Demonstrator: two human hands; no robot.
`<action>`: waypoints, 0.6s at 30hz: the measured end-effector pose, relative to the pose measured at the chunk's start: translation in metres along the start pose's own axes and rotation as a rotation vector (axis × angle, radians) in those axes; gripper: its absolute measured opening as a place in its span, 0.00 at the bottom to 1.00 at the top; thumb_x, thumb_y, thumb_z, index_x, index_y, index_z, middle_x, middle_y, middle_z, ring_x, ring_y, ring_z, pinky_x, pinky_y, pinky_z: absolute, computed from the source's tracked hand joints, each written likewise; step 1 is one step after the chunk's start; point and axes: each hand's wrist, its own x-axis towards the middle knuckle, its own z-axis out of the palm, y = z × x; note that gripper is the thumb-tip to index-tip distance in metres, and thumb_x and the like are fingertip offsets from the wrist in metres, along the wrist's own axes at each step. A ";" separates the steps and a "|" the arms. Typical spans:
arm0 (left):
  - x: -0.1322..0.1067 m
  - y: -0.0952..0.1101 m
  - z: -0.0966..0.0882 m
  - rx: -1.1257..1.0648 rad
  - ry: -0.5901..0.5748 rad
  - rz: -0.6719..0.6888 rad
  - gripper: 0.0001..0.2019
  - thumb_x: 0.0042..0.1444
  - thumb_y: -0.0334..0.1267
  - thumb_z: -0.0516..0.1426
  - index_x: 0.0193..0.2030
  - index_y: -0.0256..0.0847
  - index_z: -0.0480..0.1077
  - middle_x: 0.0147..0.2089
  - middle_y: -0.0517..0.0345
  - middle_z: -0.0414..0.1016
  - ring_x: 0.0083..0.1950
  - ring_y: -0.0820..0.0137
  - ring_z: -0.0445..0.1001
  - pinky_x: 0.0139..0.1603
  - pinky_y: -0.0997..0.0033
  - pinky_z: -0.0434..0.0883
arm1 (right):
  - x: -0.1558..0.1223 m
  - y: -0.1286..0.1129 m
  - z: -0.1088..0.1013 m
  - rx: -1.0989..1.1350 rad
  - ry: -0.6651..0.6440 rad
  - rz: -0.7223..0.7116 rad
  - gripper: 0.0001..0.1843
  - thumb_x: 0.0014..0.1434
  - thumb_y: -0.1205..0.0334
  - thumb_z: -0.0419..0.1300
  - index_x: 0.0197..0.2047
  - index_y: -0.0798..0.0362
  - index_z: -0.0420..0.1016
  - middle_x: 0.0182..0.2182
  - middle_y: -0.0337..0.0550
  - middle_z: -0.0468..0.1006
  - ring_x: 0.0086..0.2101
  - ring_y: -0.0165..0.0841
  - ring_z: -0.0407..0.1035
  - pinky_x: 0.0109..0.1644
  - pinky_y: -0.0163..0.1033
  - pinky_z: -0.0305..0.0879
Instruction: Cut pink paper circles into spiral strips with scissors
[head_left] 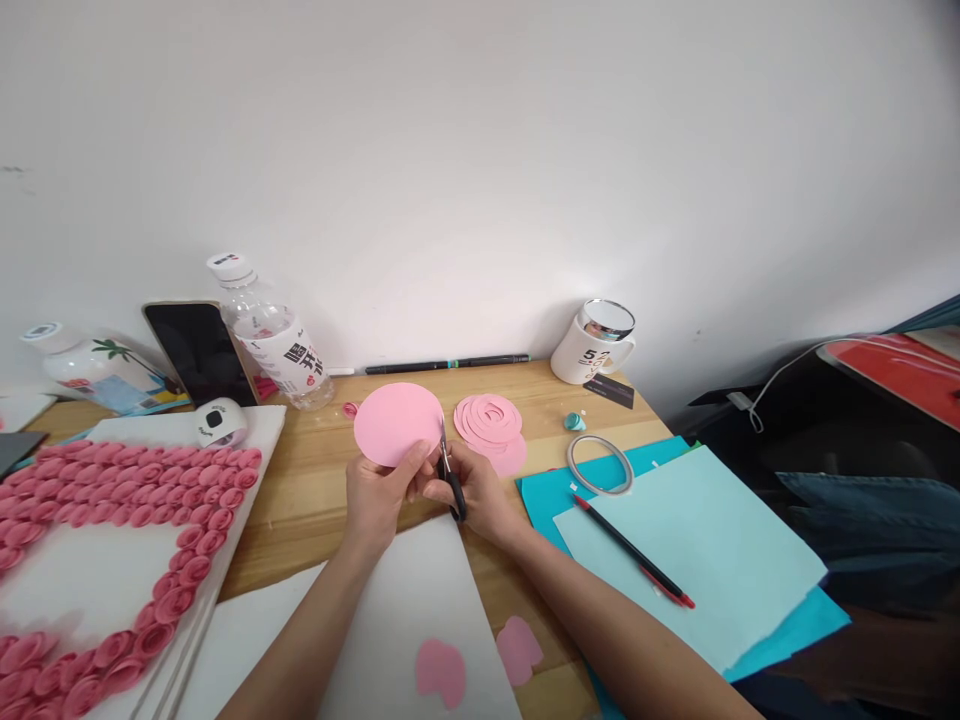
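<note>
My left hand (380, 500) pinches a round pink paper disc (394, 422) by its lower edge, thumb on top. In my right hand (478, 490) is a pair of scissors (452, 482) with black handles, blades pointing up along the disc's right edge. Whether the blades are cutting into the paper I cannot tell. Just behind my right hand, a pink paper spiral (489, 418) lies on the table, partly over another pink paper piece (510, 457). Pink paper scraps (441, 672) lie below my forearms, on white board (405, 620) and wood.
Pink paper roses cover a white board (82, 570) at left. A water bottle (281, 345), phone (199, 350) and white mug (581, 350) stand near the wall. At right, blue paper sheets (712, 540) carry a pen (634, 550) and a tape roll (600, 465).
</note>
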 end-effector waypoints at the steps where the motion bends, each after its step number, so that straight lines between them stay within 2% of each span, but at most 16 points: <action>1: 0.000 0.000 0.000 -0.020 -0.007 -0.009 0.13 0.43 0.41 0.63 0.15 0.36 0.71 0.15 0.60 0.70 0.15 0.78 0.61 0.14 0.77 0.58 | 0.000 0.001 0.000 0.004 -0.002 0.002 0.25 0.42 0.42 0.68 0.31 0.52 0.66 0.22 0.37 0.71 0.24 0.31 0.65 0.30 0.36 0.60; 6: 0.000 0.000 0.001 -0.059 -0.009 -0.029 0.13 0.42 0.40 0.63 0.15 0.35 0.70 0.15 0.61 0.69 0.14 0.80 0.60 0.13 0.79 0.56 | 0.000 0.004 0.000 0.057 -0.002 0.006 0.24 0.42 0.45 0.69 0.32 0.52 0.65 0.23 0.37 0.73 0.26 0.32 0.68 0.31 0.36 0.61; 13: 0.002 -0.002 0.002 -0.016 -0.021 -0.070 0.15 0.40 0.42 0.64 0.13 0.34 0.68 0.13 0.61 0.67 0.13 0.80 0.58 0.12 0.79 0.56 | 0.000 -0.007 0.001 0.040 0.036 -0.032 0.25 0.40 0.47 0.71 0.31 0.51 0.64 0.25 0.37 0.72 0.27 0.33 0.69 0.35 0.39 0.65; 18: 0.001 -0.004 0.001 -0.033 -0.023 -0.071 0.13 0.41 0.41 0.64 0.16 0.34 0.70 0.14 0.61 0.67 0.14 0.80 0.59 0.12 0.79 0.57 | 0.000 -0.010 0.003 0.115 -0.026 -0.043 0.24 0.44 0.46 0.69 0.34 0.51 0.63 0.24 0.37 0.73 0.27 0.34 0.71 0.34 0.39 0.65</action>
